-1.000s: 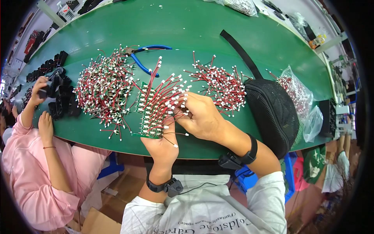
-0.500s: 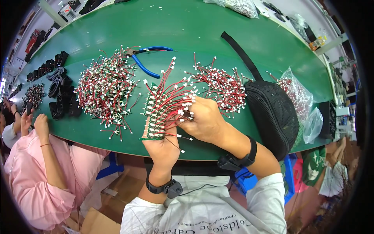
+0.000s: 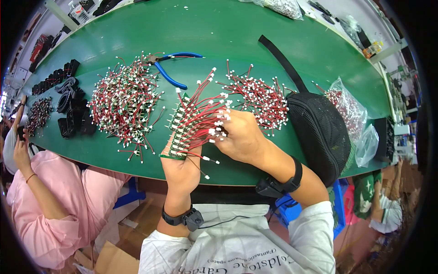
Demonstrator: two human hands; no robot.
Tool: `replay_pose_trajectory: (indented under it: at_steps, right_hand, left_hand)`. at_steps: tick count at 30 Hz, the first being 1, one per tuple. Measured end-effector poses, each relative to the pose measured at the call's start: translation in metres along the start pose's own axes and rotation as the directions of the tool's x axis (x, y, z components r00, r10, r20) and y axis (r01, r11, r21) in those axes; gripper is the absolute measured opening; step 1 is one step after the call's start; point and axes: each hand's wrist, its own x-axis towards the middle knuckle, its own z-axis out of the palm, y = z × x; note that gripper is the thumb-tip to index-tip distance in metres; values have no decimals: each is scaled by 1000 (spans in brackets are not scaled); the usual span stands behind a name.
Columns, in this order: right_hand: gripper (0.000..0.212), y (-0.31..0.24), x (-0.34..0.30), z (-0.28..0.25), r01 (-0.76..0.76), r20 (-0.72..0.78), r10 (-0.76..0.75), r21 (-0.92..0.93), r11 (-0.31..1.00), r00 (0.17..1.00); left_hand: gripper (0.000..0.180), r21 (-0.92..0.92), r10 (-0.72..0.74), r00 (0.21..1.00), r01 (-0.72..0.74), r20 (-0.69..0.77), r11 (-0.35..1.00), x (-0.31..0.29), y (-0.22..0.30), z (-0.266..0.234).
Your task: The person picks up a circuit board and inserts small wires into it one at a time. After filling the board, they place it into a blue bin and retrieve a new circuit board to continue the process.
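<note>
My left hand (image 3: 179, 176) is closed around a green circuit board panel (image 3: 171, 157), fingers behind it. Along the panel run rows of small white connectors, with red and black wires (image 3: 200, 119) fanning out to the right, each tipped by a white plug. At the plug ends my right hand (image 3: 244, 137) is closed in a pinch on some of those wires; its fingertips are partly hidden by them. Left of the hands lies a heap of small wired boards (image 3: 125, 100). Beyond my right hand spreads a pile of loose red-and-black wires with white plugs (image 3: 262, 100).
Blue-handled cutters (image 3: 171, 75) lie beyond the left heap. A black mesh bag (image 3: 317, 134) with a strap and a plastic bag of wires (image 3: 344, 107) stand at the right. Black straps (image 3: 70, 109) lie at the left, where a person in a pink top (image 3: 50, 205) sits.
My left hand and the panel have shifted slightly left and tilted a little. My right hand has stayed close to the plugs. The neighbouring person's hand has moved left.
</note>
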Motion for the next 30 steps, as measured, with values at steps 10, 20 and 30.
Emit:
replay_pose_trajectory:
  at_steps: [10,20,30]
  right_hand:
    - [14,10,9,-23,-313,186,299,50,948,936]
    - [19,14,-7,-67,68,148,-14,-362,930,989]
    - [17,19,-9,-35,103,219,-52,-228,968,974]
  left_hand:
    - [32,-389,-168,975,99,-146,916,14,-8,-15]
    - [32,-393,-199,972,137,-122,909,9,-5,-31]
    - [35,-420,-203,975,150,-85,895,2,-8,-36]
